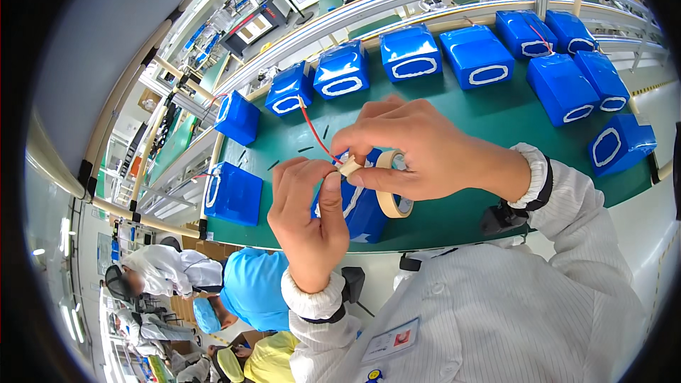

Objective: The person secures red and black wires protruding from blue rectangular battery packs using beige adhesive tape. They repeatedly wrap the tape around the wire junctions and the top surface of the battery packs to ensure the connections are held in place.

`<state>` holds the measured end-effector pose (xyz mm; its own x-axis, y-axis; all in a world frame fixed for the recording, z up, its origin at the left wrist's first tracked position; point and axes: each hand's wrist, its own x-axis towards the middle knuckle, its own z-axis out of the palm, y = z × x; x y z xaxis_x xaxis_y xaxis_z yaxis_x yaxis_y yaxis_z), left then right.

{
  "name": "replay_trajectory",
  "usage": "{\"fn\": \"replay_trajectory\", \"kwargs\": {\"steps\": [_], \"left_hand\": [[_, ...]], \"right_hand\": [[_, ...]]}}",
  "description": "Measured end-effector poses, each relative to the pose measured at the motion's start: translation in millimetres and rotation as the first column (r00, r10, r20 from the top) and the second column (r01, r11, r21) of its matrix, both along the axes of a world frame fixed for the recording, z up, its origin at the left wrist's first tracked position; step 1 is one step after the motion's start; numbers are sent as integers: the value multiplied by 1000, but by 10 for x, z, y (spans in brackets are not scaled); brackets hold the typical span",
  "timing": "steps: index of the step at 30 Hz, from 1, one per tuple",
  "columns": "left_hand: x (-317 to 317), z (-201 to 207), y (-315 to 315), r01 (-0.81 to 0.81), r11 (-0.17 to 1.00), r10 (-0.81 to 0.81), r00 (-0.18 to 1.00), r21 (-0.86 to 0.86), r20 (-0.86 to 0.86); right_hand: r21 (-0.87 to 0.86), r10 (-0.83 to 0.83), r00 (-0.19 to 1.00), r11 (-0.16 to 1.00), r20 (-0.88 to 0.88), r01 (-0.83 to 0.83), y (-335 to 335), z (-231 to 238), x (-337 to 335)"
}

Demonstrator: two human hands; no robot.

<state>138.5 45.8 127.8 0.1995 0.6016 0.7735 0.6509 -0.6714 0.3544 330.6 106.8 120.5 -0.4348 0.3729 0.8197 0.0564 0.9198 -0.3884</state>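
My left hand (306,216) is closed, thumb and index finger pinching the end of a red wire (313,130) where a short piece of masking tape (349,166) wraps it. Across from it, my right hand (418,145) pinches the same tape piece between thumb and fingers. A cream roll of masking tape (386,202) sits just below my right hand; whether the fingers also hold it is hidden. Beneath both hands lies a blue-wrapped battery pack (367,218) with a white outline on its side, partly covered by the hands.
Several similar blue packs (411,50) line the far and side edges of the green table (440,117). Short dark strips (306,149) lie left of my hands. A metal rail (397,1) runs behind. Other people (259,287) work at lower left.
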Motion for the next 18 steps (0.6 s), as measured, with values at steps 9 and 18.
{"fn": "replay_trajectory", "kwargs": {"steps": [9, 18], "left_hand": [[-22, -29, -12, 129, 981, -102, 979, -147, 177], [-2, -11, -9, 127, 972, -94, 982, -199, 166]], "right_hand": [[-22, 54, 999, 998, 3, -54, 33, 23, 27], [281, -138, 974, 956, 179, 84, 25, 165, 135]]}}
